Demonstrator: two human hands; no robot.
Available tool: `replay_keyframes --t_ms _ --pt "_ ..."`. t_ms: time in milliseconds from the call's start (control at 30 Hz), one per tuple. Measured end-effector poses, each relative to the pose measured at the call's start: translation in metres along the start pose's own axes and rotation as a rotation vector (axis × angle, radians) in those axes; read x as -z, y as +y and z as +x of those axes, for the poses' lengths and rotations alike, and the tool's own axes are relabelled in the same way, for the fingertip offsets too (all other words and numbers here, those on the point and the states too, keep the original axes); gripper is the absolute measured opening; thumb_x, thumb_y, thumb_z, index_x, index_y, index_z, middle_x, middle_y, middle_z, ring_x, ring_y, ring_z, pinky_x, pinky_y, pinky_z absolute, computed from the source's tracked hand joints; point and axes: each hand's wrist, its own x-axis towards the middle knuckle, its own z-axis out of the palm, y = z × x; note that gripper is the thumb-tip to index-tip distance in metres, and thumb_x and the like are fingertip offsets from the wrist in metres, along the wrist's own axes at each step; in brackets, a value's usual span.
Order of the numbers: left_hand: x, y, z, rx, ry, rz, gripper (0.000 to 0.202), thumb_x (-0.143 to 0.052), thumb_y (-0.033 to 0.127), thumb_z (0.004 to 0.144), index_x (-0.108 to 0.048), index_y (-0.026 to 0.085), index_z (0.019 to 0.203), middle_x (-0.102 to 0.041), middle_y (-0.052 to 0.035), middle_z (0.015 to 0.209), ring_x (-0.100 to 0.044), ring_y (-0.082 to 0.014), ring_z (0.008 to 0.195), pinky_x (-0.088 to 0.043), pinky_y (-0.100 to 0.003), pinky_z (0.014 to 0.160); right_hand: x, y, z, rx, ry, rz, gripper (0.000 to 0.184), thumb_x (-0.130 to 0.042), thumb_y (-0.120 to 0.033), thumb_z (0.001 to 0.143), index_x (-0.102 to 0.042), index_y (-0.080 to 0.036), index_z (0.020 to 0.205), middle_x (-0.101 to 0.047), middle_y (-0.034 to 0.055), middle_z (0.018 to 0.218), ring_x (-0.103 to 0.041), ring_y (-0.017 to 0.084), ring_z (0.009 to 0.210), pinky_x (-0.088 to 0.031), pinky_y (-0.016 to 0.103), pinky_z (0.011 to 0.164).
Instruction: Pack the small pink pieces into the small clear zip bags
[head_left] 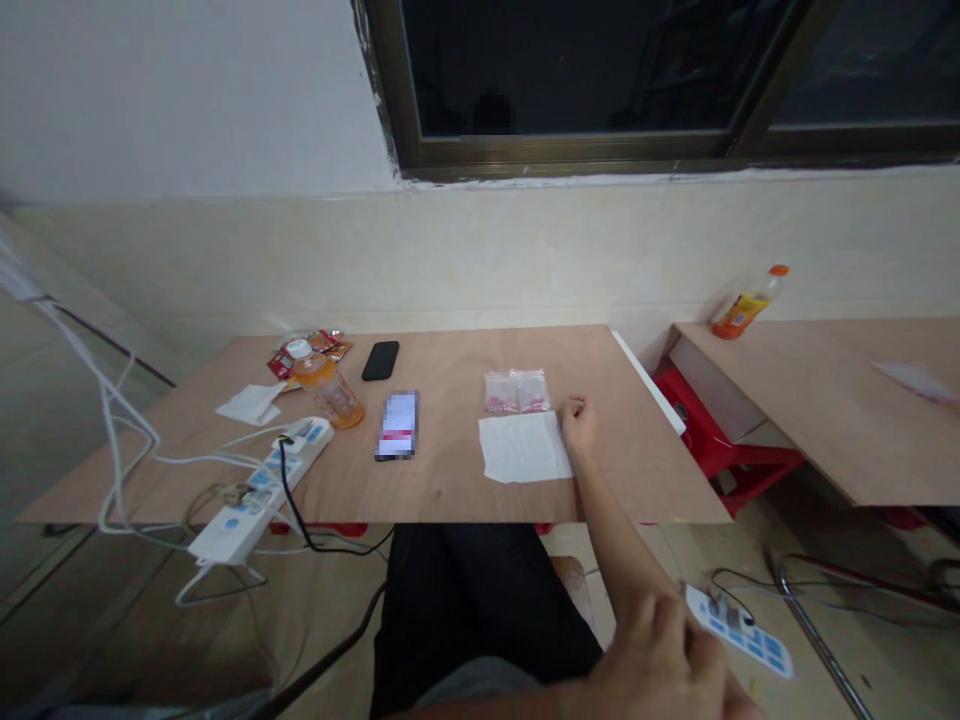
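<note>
My right hand (578,425) rests on the table with its fingers curled in, and I see nothing in it. It lies against the right edge of a white sheet of paper (525,447). Just beyond the paper are two small clear plastic bags (517,391) with pinkish-red contents along their lower edge. At the lower right, my left hand (660,655) reaches across my body. Its bent fingers are closed over my right forearm near the elbow; the fingertips are partly hidden.
Left of the paper lie a lit phone (397,425) and a black phone (380,361). Further left are an orange drink bottle (327,383), red wrappers (319,345), tissue (251,404) and a power strip (259,495) with cables. Another bottle (750,303) stands on the right table, beside a red stool (712,430).
</note>
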Motion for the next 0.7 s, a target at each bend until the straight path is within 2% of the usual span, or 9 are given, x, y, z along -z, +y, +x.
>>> replay_keyframes --t_ms 33,100,200,300,367,433,500,567,700 --pt "0.008 -0.007 0.007 -0.027 0.010 0.048 0.046 -0.037 0.046 0.093 -0.054 0.013 0.121 -0.056 -0.0171 0.117 -0.049 -0.0320 0.112 -0.046 -0.047 0.091 0.000 0.000 0.000 0.004 -0.001 0.011 0.042 -0.045 -0.033 0.074 -0.062 -0.010 0.105 -0.061 0.0053 0.067 -0.052 0.019 0.059 -0.037 0.028 0.059" --pt "0.023 -0.025 0.021 0.003 0.043 0.113 0.041 -0.038 0.041 0.094 -0.056 0.011 0.115 -0.056 -0.0165 0.114 -0.050 -0.0306 0.109 -0.044 -0.048 0.093 -0.001 -0.001 -0.001 0.017 0.010 0.034 0.041 -0.044 -0.032 0.074 -0.062 -0.010 0.104 -0.063 0.0066 0.070 -0.054 0.020 0.062 -0.039 0.029 0.061" --pt "0.045 -0.063 0.041 0.072 0.208 0.105 0.034 -0.055 0.043 0.087 -0.059 0.014 0.103 -0.056 -0.0131 0.115 -0.050 -0.0292 0.107 -0.043 -0.046 0.094 -0.001 -0.002 -0.002 0.027 0.017 0.051 0.039 -0.045 -0.032 0.075 -0.062 -0.011 0.103 -0.065 0.0081 0.074 -0.058 0.021 0.067 -0.041 0.029 0.064" --pt "0.067 -0.116 0.062 0.116 0.479 -0.020 0.015 -0.051 0.031 0.089 -0.059 0.018 0.091 -0.061 -0.0061 0.098 -0.054 -0.0212 0.096 -0.043 -0.035 0.089 -0.002 -0.002 -0.002 0.011 -0.013 0.031 0.039 -0.045 -0.032 0.075 -0.062 -0.011 0.104 -0.064 0.0067 0.072 -0.056 0.020 0.063 -0.040 0.028 0.061" --pt "0.080 -0.154 0.074 0.179 0.666 -0.137 0.015 -0.050 0.030 0.089 -0.056 0.018 0.082 -0.060 -0.0035 0.084 -0.054 -0.0168 0.080 -0.043 -0.030 0.077 -0.001 -0.001 -0.001 0.004 -0.029 0.006 0.039 -0.044 -0.031 0.075 -0.062 -0.011 0.104 -0.063 0.0050 0.068 -0.054 0.019 0.059 -0.039 0.028 0.059" --pt "0.090 -0.190 0.083 0.261 0.797 -0.267 0.022 -0.048 0.033 0.090 -0.053 0.018 0.074 -0.054 0.0002 0.070 -0.049 -0.0137 0.067 -0.040 -0.026 0.066 -0.001 0.000 -0.001 0.007 -0.036 -0.023 0.040 -0.044 -0.031 0.074 -0.063 -0.012 0.103 -0.062 0.0044 0.066 -0.053 0.019 0.057 -0.037 0.028 0.058" --pt "0.096 -0.217 0.088 0.277 0.839 -0.366 0.029 -0.047 0.037 0.090 -0.050 0.018 0.068 -0.049 0.0021 0.064 -0.047 -0.0124 0.063 -0.036 -0.024 0.062 -0.002 0.001 0.000 0.009 -0.037 -0.056 0.039 -0.044 -0.031 0.074 -0.063 -0.012 0.103 -0.063 0.0047 0.066 -0.052 0.019 0.057 -0.035 0.027 0.057" --pt "0.098 -0.234 0.090 0.268 0.872 -0.420 0.030 -0.048 0.039 0.089 -0.050 0.017 0.068 -0.048 0.0022 0.064 -0.046 -0.0120 0.063 -0.034 -0.024 0.061 -0.002 0.002 0.001 0.007 -0.037 -0.082 0.040 -0.044 -0.031 0.074 -0.064 -0.013 0.102 -0.063 0.0051 0.067 -0.052 0.019 0.057 -0.034 0.027 0.057" --pt "0.097 -0.246 0.091 0.237 0.901 -0.440 0.034 -0.048 0.042 0.088 -0.047 0.018 0.064 -0.044 0.0036 0.061 -0.043 -0.0109 0.060 -0.031 -0.023 0.059 -0.003 0.002 0.001 0.007 -0.039 -0.097 0.039 -0.043 -0.031 0.075 -0.065 -0.012 0.102 -0.064 0.0062 0.069 -0.053 0.019 0.059 -0.035 0.027 0.058"
